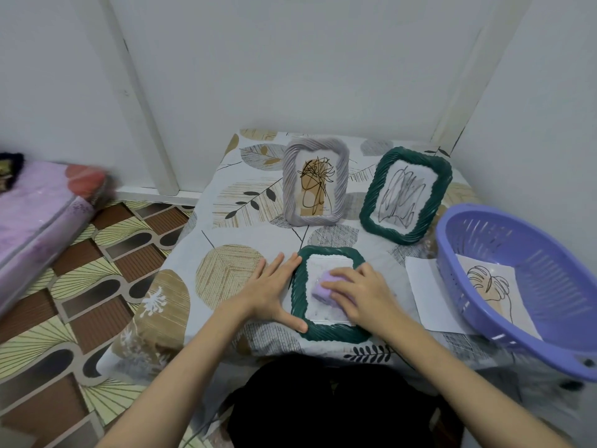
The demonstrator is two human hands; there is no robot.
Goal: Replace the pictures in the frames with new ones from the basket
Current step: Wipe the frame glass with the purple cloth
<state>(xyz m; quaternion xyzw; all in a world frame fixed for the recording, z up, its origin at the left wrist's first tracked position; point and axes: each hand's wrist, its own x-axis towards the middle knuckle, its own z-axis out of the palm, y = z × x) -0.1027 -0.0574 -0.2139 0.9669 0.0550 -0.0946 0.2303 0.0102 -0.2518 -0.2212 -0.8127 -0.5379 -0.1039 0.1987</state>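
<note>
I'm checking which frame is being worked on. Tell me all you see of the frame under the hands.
The green frame lies flat near the table's front edge, its rim rope-twisted, plastic-looking. Its pale centre shows no drawing. The left hand rests on its left rim; the right hand presses a lilac sponge on its centre.

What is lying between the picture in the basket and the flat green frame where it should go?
The right hand holds a purple sponge over the opening of the flat frame, and the basket wall is between the picture and it.

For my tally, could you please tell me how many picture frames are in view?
3: a grey frame standing at the back, a green frame leaning beside it, and another green frame lying flat under both hands.
</note>
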